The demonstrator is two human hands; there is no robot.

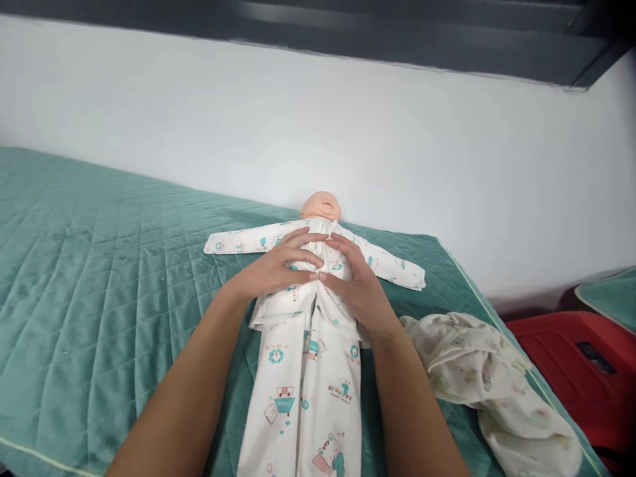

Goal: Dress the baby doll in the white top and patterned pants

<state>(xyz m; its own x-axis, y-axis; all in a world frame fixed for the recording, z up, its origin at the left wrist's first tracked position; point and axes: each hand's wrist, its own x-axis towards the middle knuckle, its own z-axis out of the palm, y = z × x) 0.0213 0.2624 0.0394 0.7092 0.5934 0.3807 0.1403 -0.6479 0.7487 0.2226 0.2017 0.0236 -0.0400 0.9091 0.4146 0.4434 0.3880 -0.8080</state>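
Observation:
A baby doll (322, 204) lies on its back, dressed in a white printed long-sleeved shirt (278, 305) with its sleeves spread to both sides. Matching white trousers (328, 397) cover its legs. On the shirt's front, my left hand (283, 262) and my right hand (352, 271) meet, thumb tips almost touching around a small button. Both hands pinch the shirt's front edges there, one from each side. Below the thumbs the front edges part, while my fingers partly hide the upper chest. The doll's hands and feet are out of sight.
Under the doll is a green quilted cover (149, 291). A crumpled white patterned cloth (477, 371) lies beside my right forearm. Past the cover's right edge stands a red plastic chair or stool (571, 358). A white wall (298, 119) rises behind the doll's head.

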